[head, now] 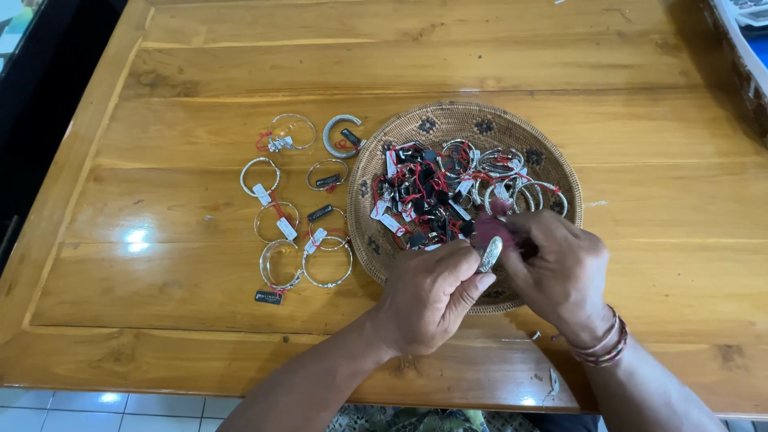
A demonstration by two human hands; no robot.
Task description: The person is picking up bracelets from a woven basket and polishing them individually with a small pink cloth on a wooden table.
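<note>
— Where's the piece you're working on?

— Right over the near rim of the woven basket. Your left hand is closed on a silver bangle, pinching it edge-on between thumb and fingers. Your right hand is curled shut too, fingertips nipping something small and reddish at the bangle's top — probably its tag string, though I can't tell for sure.

— How will it handle?

— I'd judge it stiff, light and slick, being polished metal, so grip the band by its edges rather than the face. The string looks thin and could snag on the tangled bangles in the basket.

— Room to move?

— Plenty to your left: the wooden table is open beyond the laid-out bangles, which sit in loose rows just beside the basket. The table's near edge runs close under your wrists, so keep the piece over the wood.
</note>
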